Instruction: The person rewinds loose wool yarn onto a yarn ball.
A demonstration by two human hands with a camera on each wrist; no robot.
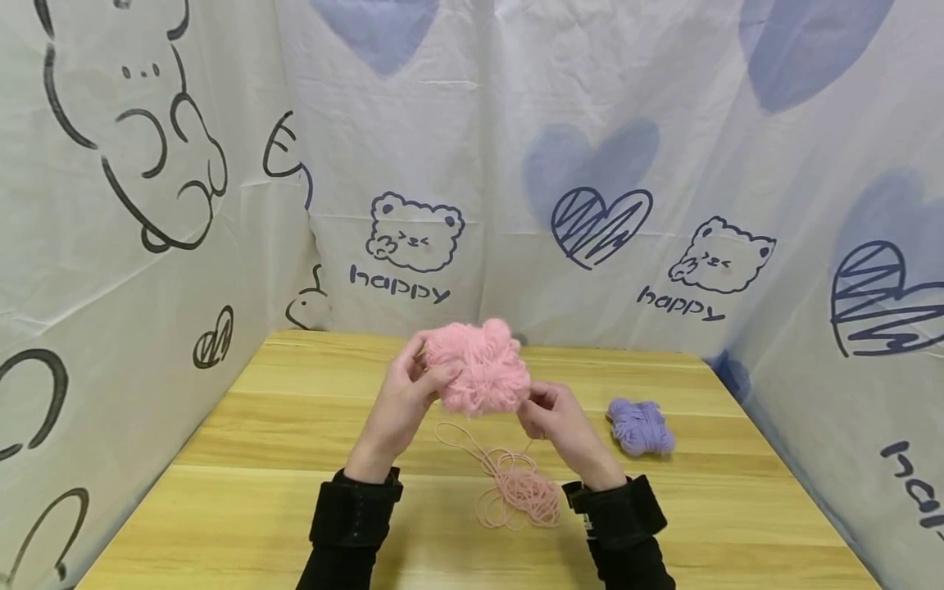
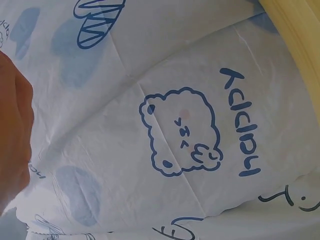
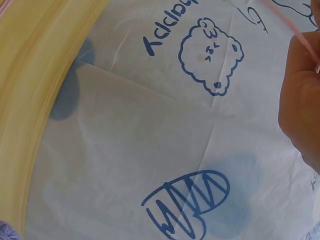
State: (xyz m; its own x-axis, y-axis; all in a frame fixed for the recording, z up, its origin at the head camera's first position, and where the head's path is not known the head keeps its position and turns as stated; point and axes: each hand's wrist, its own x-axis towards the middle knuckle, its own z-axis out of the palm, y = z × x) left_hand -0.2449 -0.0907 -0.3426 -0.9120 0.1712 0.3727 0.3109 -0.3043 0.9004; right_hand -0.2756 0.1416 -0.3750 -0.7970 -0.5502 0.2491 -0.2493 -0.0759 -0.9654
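A fluffy pink yarn ball (image 1: 479,369) is held up above the wooden table (image 1: 258,426). My left hand (image 1: 413,385) grips its left side with curled fingers. Just below and right of the ball, my right hand (image 1: 549,414) pinches a pink strand (image 3: 287,22). That strand trails down to a loose pink yarn tangle (image 1: 516,487) on the table. In the left wrist view only the edge of my left hand (image 2: 12,135) shows against the printed cloth. In the right wrist view my right hand's fingers (image 3: 302,95) hold the thin strand.
A small purple yarn bundle (image 1: 640,426) lies on the table to the right of my hands. White cloth printed with bears, hearts and "happy" (image 1: 590,164) walls the table on the left, back and right.
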